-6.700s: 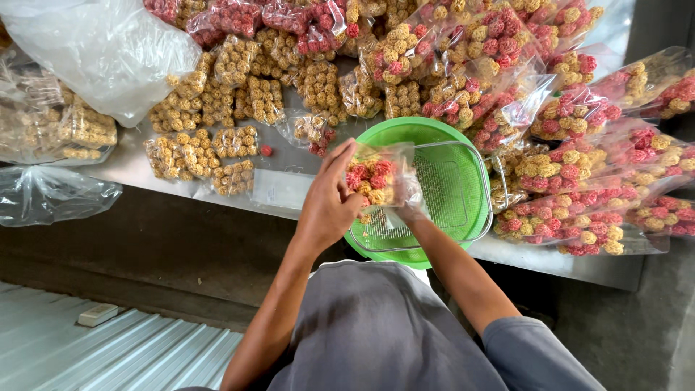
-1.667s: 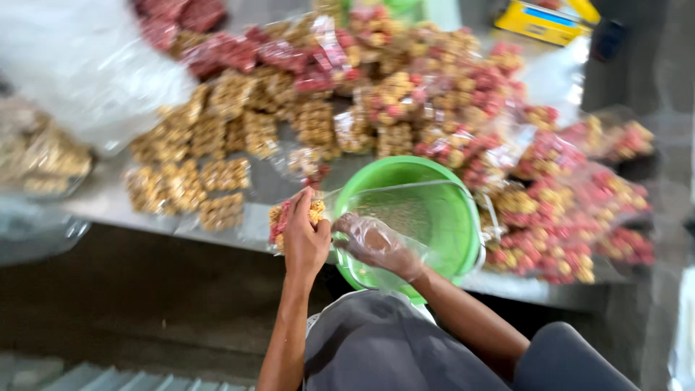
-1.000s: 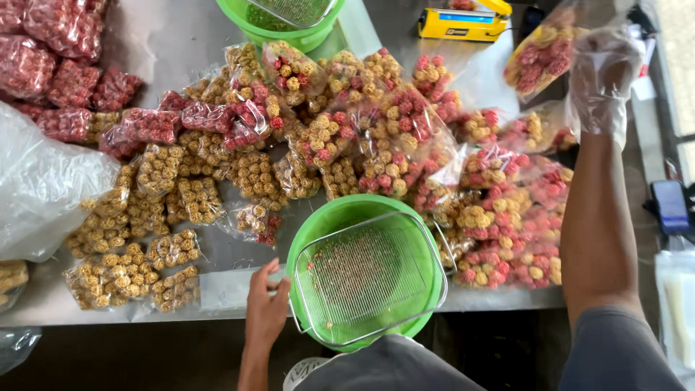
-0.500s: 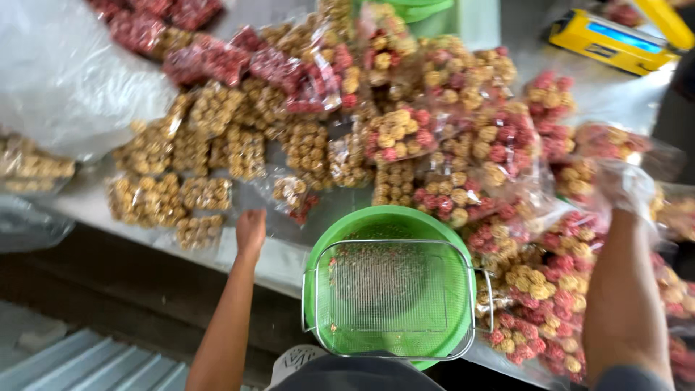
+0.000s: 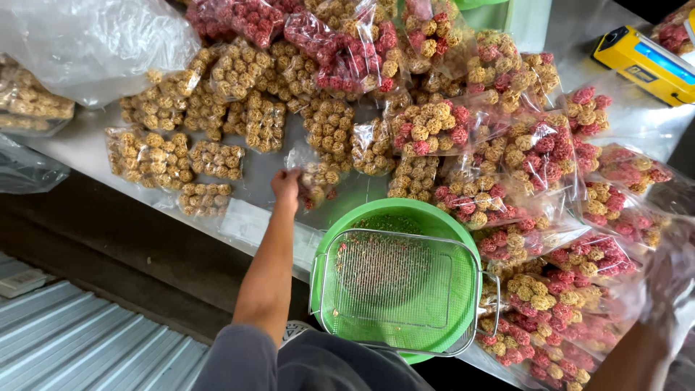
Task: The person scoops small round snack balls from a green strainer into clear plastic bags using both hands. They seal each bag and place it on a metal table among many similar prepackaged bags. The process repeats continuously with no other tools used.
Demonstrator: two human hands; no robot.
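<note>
The head camera looks straight down on a long grey metal table (image 5: 101,137) that is nearly covered with clear plastic packets of small round snack balls. The left hand (image 5: 285,187) reaches forward over the table's near edge and closes its fingers on a small clear packet of tan and red snack balls (image 5: 316,176), which lies on the metal just beyond the rim of a round green plastic basin (image 5: 434,217). Whether the packet is lifted or only pinched where it lies cannot be told.

A rectangular wire-mesh basket (image 5: 398,289) sits across the top of the basin, with crumbs scattered over its mesh. The right hand (image 5: 670,289), wrapped in a thin clear plastic glove, is at the far right edge of the view and blurred; its grip cannot be made out. It hovers over a heap of mixed red and yellow packets (image 5: 557,289) to the right of the basin.

Packets holding only tan balls (image 5: 195,123) cluster on the left half of the table, and packets of dark red balls (image 5: 239,14) lie at the far edge. A large crumpled clear plastic bag (image 5: 87,43) fills the upper left corner. A yellow boxy device with a blue panel (image 5: 644,64) rests on the table at the upper right. Below the table, at the lower left, runs ribbed grey sheet metal (image 5: 79,340), and a dark band lies between it and the table edge.
</note>
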